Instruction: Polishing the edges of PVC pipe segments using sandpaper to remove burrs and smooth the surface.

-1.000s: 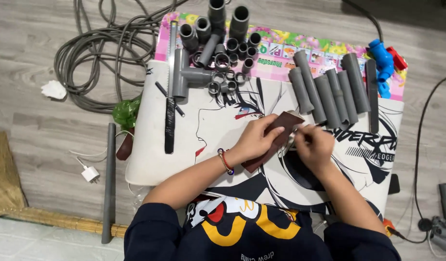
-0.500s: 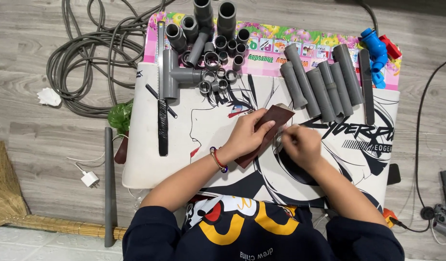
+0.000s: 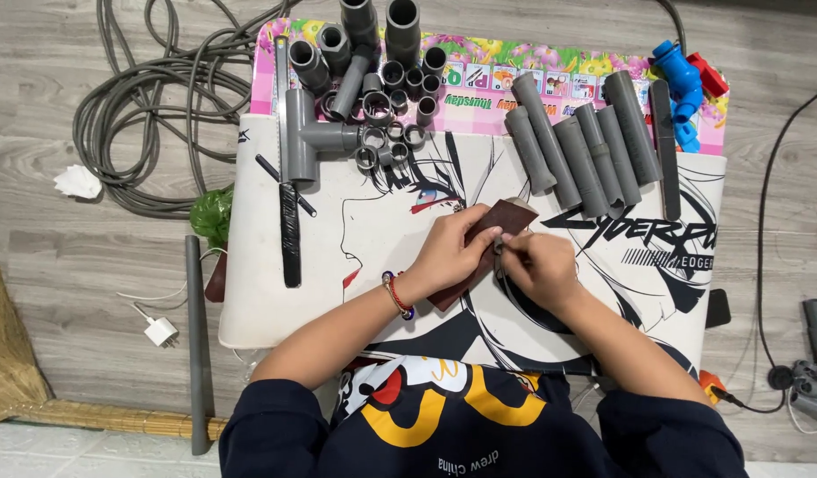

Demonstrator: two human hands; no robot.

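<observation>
Hose coiled on the floor past the mat's left edge, grey fittings at its far left corner, left hand curled over a brown sandpaper sheet mid-mat, right hand pinching a small grey ring against it, grey pipes along the far right edge.

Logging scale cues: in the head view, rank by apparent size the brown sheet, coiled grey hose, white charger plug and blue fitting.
1. coiled grey hose
2. brown sheet
3. blue fitting
4. white charger plug
</observation>
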